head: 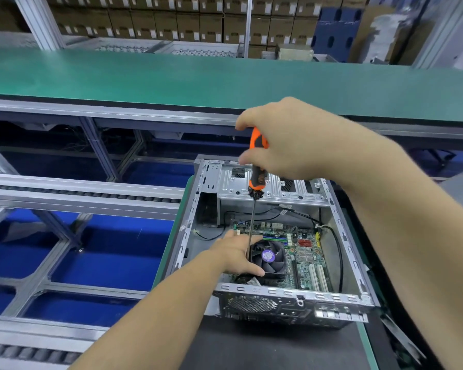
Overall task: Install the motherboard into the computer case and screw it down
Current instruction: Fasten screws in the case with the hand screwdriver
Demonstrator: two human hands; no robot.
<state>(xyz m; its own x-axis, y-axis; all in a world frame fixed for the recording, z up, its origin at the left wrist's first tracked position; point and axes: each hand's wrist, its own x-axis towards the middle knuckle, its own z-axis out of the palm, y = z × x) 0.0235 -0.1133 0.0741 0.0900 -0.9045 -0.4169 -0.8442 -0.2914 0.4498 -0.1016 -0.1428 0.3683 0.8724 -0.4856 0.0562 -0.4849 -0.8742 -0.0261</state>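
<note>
Your right hand (pixel 292 140) grips the orange screwdriver (pixel 257 166) upright, its shaft running down into the open case (pixel 340 228) beside the fan (pixel 269 259). Your left hand (pixel 237 256) rests on the fan, fingers (pixel 251 271) loosely spread, hiding the screwdriver tip. The board (pixel 305 257) lies flat in the case, black cables (pixel 338 252) along its right. The case sits on a dark table (pixel 278 348); a green belt (pixel 171 76) and stacked boxes (pixel 187 22) lie beyond.

Green motherboard (pixel 302 252) with black fan lies flat inside open grey case (pixel 340 225).

Motherboard (pixel 300 252) lies in case (pixel 284 295), fan (pixel 268 256) on it.
</note>
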